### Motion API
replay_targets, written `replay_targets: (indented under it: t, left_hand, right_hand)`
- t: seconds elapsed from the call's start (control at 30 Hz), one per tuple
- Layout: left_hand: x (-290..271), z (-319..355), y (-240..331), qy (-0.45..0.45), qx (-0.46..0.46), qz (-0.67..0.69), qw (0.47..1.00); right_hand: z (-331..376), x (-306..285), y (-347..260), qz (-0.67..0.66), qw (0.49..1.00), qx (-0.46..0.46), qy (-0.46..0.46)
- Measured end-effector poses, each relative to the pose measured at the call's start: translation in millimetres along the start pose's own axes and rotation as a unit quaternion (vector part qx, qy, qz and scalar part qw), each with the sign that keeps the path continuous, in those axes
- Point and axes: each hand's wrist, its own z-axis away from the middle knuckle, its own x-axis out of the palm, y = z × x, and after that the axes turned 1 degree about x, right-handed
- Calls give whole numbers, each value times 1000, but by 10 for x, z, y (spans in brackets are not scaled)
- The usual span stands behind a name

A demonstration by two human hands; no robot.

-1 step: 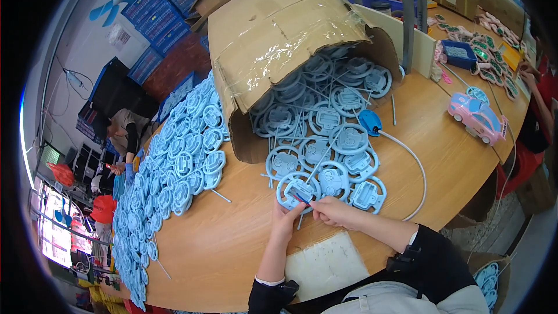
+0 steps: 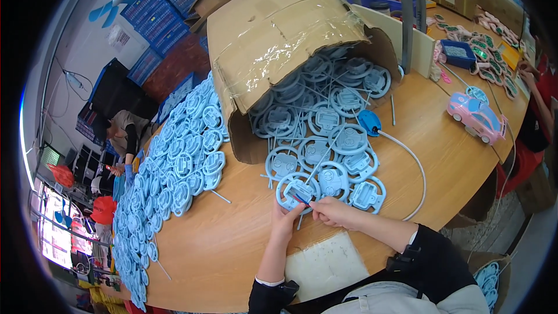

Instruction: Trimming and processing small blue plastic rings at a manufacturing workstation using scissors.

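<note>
At the near edge of the pile, my left hand (image 2: 283, 216) is closed on the lower rim of a light-blue toy steering wheel (image 2: 298, 191). A recessed rectangular housing faces up in the wheel's middle. My right hand (image 2: 332, 211) is pinched around a thin tool (image 2: 301, 199) with red and dark blue on it, its point over the housing. The fingers hide much of this tool, so its kind cannot be made out. More light-blue wheels (image 2: 333, 179) lie just beyond my hands.
A taped cardboard box (image 2: 279, 35) lies on its side, wheels spilling from its mouth. To the left is a large heap of wheels (image 2: 180, 157). A blue oval device (image 2: 369, 122) trails a white cable (image 2: 419, 168). A pink-and-blue toy car (image 2: 476, 117) stands right; a white sheet (image 2: 325, 264) lies near me.
</note>
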Motion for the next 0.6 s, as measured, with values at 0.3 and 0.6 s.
replay_targets:
  t: [0.3,0.6]
  left_hand:
    - [18,-17,-39,-12,19,18,1000]
    - [-248,-41,-103,-54,-7,15,998]
  right_hand:
    - [-28,-18,51,-11,1000,9,-13]
    - [-171,-5,145,-9,999,-40,-32]
